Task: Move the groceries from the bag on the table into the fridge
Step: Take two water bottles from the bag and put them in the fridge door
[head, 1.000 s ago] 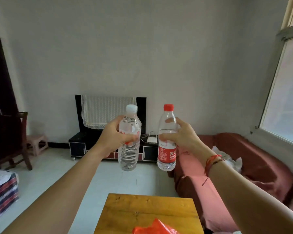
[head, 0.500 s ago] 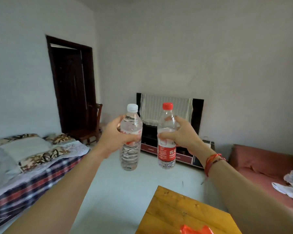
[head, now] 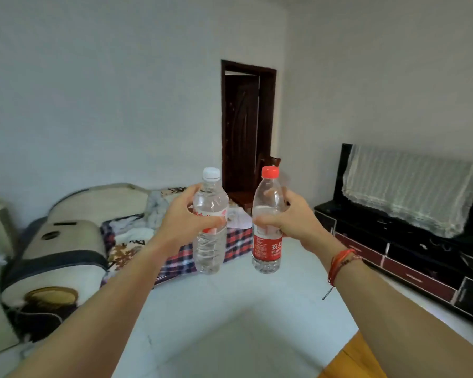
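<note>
**Two water bottles held up, one in each hand**

At the bottom right edge a corner of the orange-brown wooden worktop (head: 351,361) shows beneath the right forearm. Both bare arms reach forward over the pale floor (head: 230,309). Red and beaded cords (head: 342,261) circle the right wrist.

The left hand (head: 185,223) grips the white-capped bottle (head: 210,251) around its upper half, fingers (head: 192,190) curled behind it and the thumb across the front. The hand covers most of that bottle's pale label; only red marks show, and they cannot be read.

The right hand (head: 298,223) grips the red-capped bottle (head: 268,195) the same way. Its red label (head: 266,248) carries the white characters "农夫" above the letters "NONGFU"; the finer print is too small to read.

Both bottles are clear, upright, side by side and apart, in the air at chest height.

Beyond them lies a bed (head: 185,259) with a plaid blanket. To the right is a black cabinet (head: 393,241) with a lace-draped screen (head: 410,186). Farthest off is a dark doorway (head: 243,126).
</note>
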The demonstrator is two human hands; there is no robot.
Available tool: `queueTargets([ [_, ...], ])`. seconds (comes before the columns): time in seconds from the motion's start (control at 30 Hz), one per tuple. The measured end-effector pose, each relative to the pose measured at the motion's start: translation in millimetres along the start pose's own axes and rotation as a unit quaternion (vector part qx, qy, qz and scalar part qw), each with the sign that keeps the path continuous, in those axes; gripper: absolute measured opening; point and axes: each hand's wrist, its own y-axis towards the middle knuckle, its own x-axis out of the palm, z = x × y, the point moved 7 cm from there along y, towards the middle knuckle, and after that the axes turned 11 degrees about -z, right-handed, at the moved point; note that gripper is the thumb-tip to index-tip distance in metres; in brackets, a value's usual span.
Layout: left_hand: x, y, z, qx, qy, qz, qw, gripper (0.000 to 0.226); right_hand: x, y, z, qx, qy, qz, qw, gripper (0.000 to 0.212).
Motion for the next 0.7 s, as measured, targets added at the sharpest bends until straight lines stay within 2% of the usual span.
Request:
queueTargets([
  [0.1,-35,-23,-7,-0.023,0.018,0.043,0.999,0.063,41,22,-9,-0.023,0.029,-0.055,0.998,0.054],
  [0.33,-95,-89,-8,-0.060,0.065,0.182,0.979,0.067,132,61,-31,-0.067,0.043,-0.183,0.980,0.067],
  [0.57,-129,-174,0,-0.102,0.083,0.308,0.942,0.068,215,57,-71,-0.132,0.053,-0.312,0.939,0.060],
  [0.7,-145,-234,16,-0.118,0.105,0.373,0.914,0.069,268,34,-100,-0.163,0.067,-0.373,0.911,0.072],
])
